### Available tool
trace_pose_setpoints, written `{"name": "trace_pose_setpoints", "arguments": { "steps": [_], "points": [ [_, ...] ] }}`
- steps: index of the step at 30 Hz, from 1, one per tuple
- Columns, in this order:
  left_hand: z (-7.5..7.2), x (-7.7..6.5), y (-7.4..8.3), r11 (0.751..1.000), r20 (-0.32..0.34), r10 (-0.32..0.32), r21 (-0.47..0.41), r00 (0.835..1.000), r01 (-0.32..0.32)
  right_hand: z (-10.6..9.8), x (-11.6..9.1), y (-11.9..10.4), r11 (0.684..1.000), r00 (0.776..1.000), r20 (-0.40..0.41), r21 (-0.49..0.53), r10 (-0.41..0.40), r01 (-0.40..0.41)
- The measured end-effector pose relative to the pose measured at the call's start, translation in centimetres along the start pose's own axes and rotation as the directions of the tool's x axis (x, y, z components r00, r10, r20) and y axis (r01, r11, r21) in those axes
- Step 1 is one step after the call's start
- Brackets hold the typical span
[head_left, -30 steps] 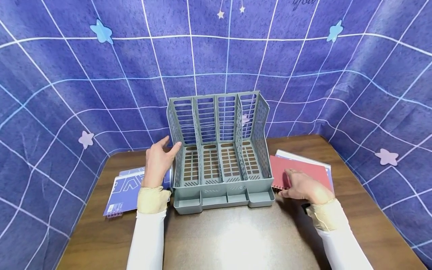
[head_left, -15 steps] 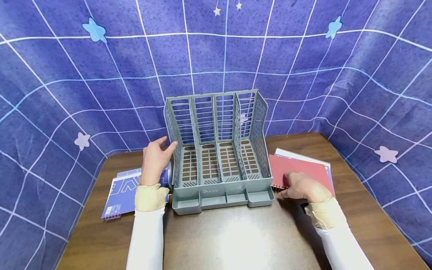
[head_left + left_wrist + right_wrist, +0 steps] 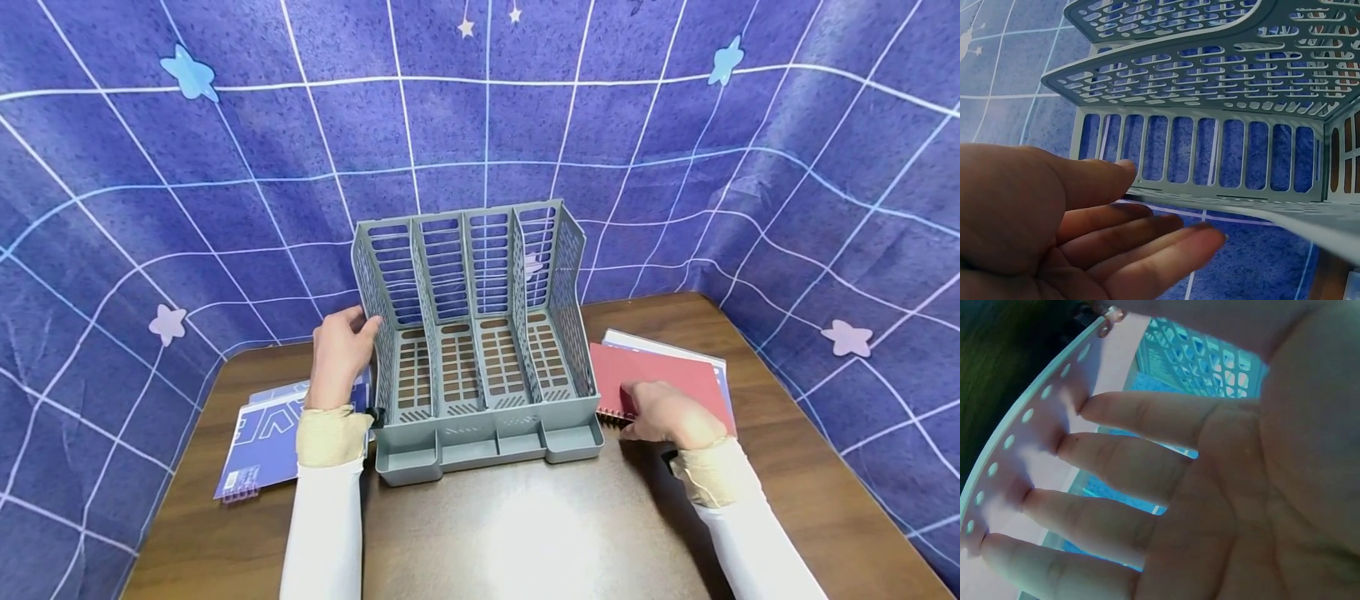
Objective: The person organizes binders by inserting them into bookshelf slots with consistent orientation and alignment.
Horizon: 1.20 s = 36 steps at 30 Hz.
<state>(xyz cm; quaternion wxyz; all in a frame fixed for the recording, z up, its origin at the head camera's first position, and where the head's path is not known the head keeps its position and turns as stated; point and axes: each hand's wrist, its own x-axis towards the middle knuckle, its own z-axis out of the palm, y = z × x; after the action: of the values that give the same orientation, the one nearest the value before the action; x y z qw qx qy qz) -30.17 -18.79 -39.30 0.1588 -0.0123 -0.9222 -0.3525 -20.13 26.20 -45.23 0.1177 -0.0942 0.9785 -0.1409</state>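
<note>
A grey plastic desktop file rack [image 3: 480, 454] with tall perforated dividers stands mid-table. At its left side wall is my left hand [image 3: 337, 358], thumb and fingers loosely extended. In the left wrist view the thumb and fingers [image 3: 1166, 256] lie right beside the rack's side wall [image 3: 1260, 209], with space between them. My right hand [image 3: 667, 412] rests over a red spiral notebook [image 3: 675, 375] just right of the rack, close to its coil binding [image 3: 615, 417]. Seen from the right wrist, straight fingertips press on the notebook's punched margin [image 3: 1044, 459]; the thumb tip is out of sight.
Blue notebooks [image 3: 262, 433] lie left of the rack, partly under the left forearm in the head view. A white and blue notebook [image 3: 626, 339] pokes out from under the red one. Behind the wooden table [image 3: 525, 533] hangs a purple star-patterned cloth [image 3: 285, 208].
The head view has shifted slightly, so the rack and notebooks appear farther left. My left thumb and fingers are a little closer together. My right hand stays on the red notebook.
</note>
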Motion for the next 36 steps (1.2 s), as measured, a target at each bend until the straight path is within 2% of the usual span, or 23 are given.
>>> {"name": "trace_pose_setpoints", "arguments": {
  "steps": [4,12,19,25,36],
  "points": [
    [0.1,0.1,0.0,1.0,0.006,0.012,0.013,1.0,-0.012,-0.1,0.1,0.2,1.0,1.0,-0.029,-0.006,-0.012,0.012],
    [0.3,-0.2,-0.2,1.0,0.014,0.013,0.009,1.0,-0.013,0.4,-0.1,0.4,0.994,0.986,-0.139,-0.071,-0.087,0.077],
    [0.2,-0.2,-0.2,1.0,-0.008,0.023,0.005,1.0,-0.023,0.3,-0.1,0.3,0.997,0.992,-0.109,-0.05,-0.056,0.05],
    [0.3,0.2,-0.2,1.0,-0.016,0.016,0.009,1.0,-0.016,-0.1,0.0,0.0,0.996,0.992,-0.104,-0.071,-0.065,0.058],
    [0.2,-0.1,-0.1,1.0,-0.01,0.019,0.0,1.0,-0.019,-0.7,-0.3,0.4,0.998,0.99,-0.133,-0.041,-0.048,0.043]
  ]
}}
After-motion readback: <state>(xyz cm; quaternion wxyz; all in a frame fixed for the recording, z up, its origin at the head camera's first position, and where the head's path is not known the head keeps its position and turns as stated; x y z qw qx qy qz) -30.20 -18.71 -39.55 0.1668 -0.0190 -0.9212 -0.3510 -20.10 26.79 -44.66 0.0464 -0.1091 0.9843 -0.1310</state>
